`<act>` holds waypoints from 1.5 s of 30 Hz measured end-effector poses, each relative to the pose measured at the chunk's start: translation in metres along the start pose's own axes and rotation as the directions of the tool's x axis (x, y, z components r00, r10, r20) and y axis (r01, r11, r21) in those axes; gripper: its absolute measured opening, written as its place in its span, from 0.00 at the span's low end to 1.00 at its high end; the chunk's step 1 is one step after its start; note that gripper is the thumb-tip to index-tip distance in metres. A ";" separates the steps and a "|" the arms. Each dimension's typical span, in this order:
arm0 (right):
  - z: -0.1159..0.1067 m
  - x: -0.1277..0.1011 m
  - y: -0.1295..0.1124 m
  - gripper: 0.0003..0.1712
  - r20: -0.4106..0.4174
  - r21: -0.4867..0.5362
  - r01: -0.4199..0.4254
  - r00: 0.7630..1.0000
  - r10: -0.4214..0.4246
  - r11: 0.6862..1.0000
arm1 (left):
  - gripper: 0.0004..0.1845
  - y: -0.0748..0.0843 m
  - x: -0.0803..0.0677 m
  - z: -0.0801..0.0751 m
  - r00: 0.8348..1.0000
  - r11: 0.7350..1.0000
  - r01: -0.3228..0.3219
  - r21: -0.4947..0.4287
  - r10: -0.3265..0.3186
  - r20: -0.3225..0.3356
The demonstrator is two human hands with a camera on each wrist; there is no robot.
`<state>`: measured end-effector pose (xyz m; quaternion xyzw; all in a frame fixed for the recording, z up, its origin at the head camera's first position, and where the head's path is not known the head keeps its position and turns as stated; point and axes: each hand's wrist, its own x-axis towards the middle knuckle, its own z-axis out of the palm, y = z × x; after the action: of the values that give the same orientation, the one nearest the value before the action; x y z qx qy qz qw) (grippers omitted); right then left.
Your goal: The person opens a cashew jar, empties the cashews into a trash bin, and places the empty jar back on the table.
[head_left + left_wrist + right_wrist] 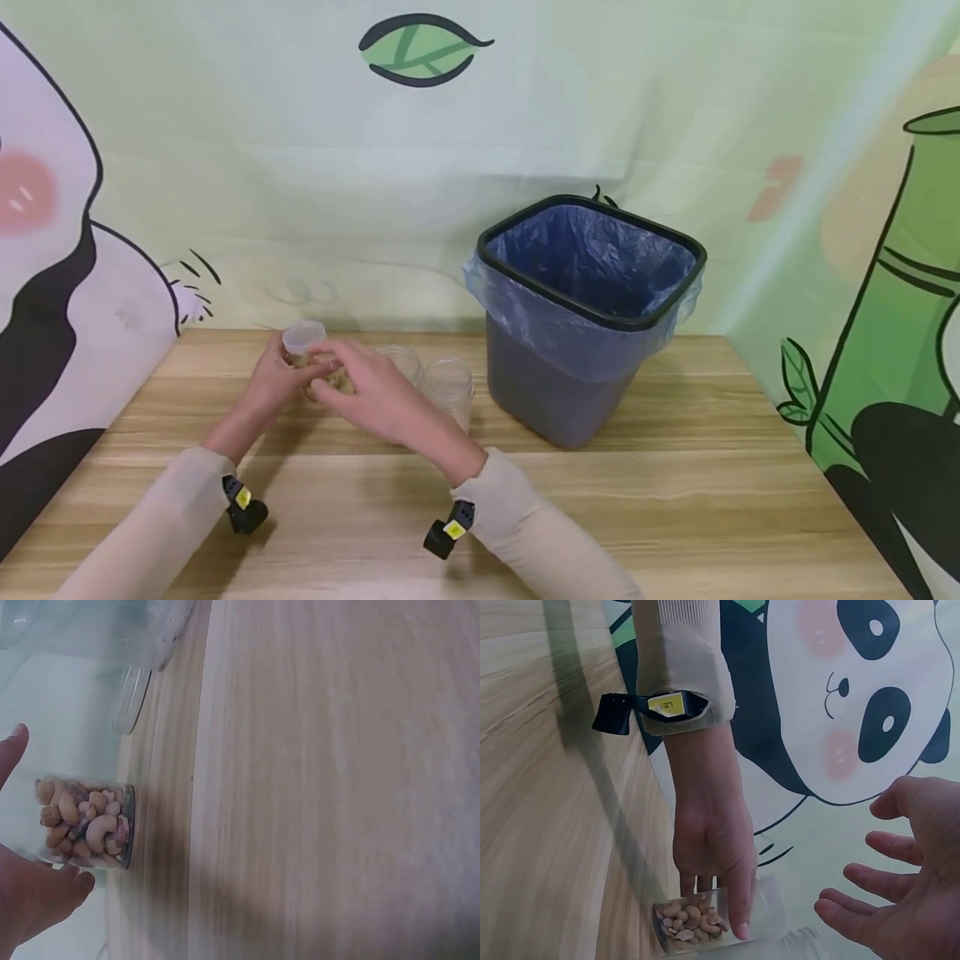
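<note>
A clear jar (86,821) partly filled with cashews stands upright at the back left of the table, also seen in the right wrist view. My left hand (272,379) grips it from the left side, thumb across the near face and the other fingers behind. Its pale round top (303,335) shows above the hands in the head view. My right hand (907,889) is just right of this jar, fingers spread and loosely bent, holding nothing. In the head view its fingers overlap the jar and hide part of the nuts.
Two more clear jars, a rear one (401,360) and a nearer one (448,385), stand to the right, partly behind my right forearm. Beyond them is a grey bin (555,392) with a blue liner and black rim. A printed backdrop (337,208) rises behind the wooden table (675,500).
</note>
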<state>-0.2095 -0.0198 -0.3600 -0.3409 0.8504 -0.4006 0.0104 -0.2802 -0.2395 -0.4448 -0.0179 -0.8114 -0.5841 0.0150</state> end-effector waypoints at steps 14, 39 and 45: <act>0.001 0.025 -0.009 0.26 -0.015 0.073 0.019 1.000 -0.017 0.997 | 0.34 -0.006 0.005 0.007 0.993 0.998 -0.045 -0.032 0.041 -0.114; -0.003 0.026 -0.004 0.24 -0.055 0.016 0.010 0.998 -0.009 1.000 | 0.40 0.001 -0.008 0.003 0.999 0.998 0.007 0.068 -0.004 -0.040; -0.005 0.027 -0.006 0.25 -0.062 -0.034 0.014 0.998 -0.016 0.999 | 0.35 0.009 -0.017 0.005 1.000 0.998 -0.015 0.059 0.016 -0.020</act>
<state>-0.2279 -0.0348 -0.3457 -0.3346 0.8545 -0.3966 -0.0248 -0.2627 -0.2320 -0.4388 -0.0179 -0.8279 -0.5598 0.0283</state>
